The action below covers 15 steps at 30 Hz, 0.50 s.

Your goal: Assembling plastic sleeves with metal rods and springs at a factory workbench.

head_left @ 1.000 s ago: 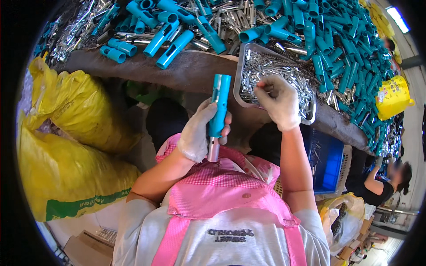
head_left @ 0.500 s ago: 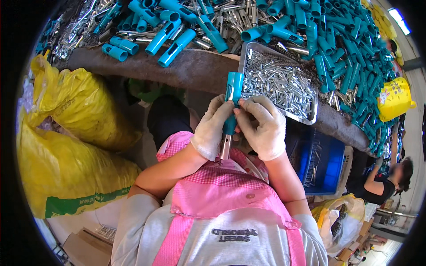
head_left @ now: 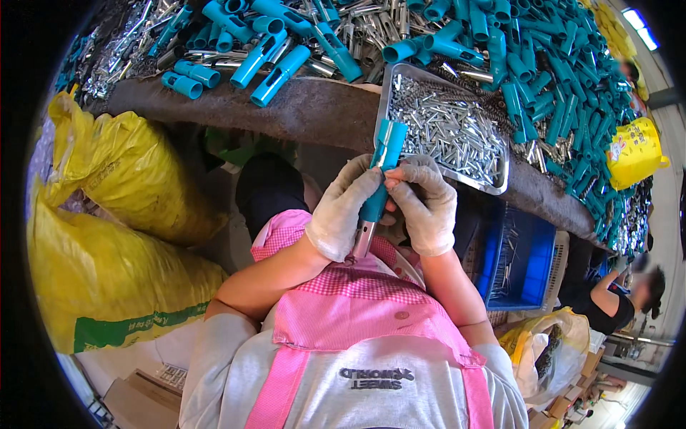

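Observation:
In front of my chest, my left hand (head_left: 343,209) is closed around a teal slotted tube (head_left: 389,146), in a whitish glove. A shiny metal tube (head_left: 364,239) with a small hole sticks out of its lower end. The teal tube leans, its top to the right. My right hand (head_left: 427,207), gloved too, has thumb and forefinger pinched against the tube's side; whatever lies between those fingertips is too small to make out. Just beyond my hands, a metal tray (head_left: 504,171) holds many small silver pins (head_left: 457,136) and dark springs (head_left: 429,89).
Teal tubes (head_left: 564,79) and metal tubes (head_left: 379,36) are heaped on the brown-covered bench (head_left: 314,107). Yellow sacks (head_left: 128,264) stand at left. A blue crate (head_left: 529,264) sits under the bench at right, near a yellow bucket (head_left: 634,154). Another person (head_left: 607,304) works at far right.
The teal tube's upper end has tipped to the right in my left hand. My right fingertips have stayed at its side, shifting slightly.

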Each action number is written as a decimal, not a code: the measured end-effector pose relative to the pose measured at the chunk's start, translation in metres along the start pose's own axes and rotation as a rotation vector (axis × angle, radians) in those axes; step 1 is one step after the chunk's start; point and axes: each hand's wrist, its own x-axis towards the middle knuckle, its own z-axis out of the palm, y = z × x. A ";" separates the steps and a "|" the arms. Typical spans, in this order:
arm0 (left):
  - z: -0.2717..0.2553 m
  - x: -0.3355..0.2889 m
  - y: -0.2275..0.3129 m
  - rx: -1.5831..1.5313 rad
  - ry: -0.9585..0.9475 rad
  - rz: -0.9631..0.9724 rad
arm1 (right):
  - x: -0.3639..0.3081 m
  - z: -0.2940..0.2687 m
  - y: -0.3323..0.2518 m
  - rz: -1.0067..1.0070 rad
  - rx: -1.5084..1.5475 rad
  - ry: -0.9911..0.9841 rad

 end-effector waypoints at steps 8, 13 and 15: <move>0.000 -0.007 0.000 -0.008 0.023 -0.011 | -0.012 0.005 0.005 0.197 0.115 0.084; 0.003 -0.005 -0.003 0.026 0.036 0.041 | -0.012 0.007 0.001 -0.005 -0.185 0.126; 0.001 -0.004 -0.003 0.049 0.030 0.048 | -0.011 0.010 0.002 -0.089 -0.239 0.149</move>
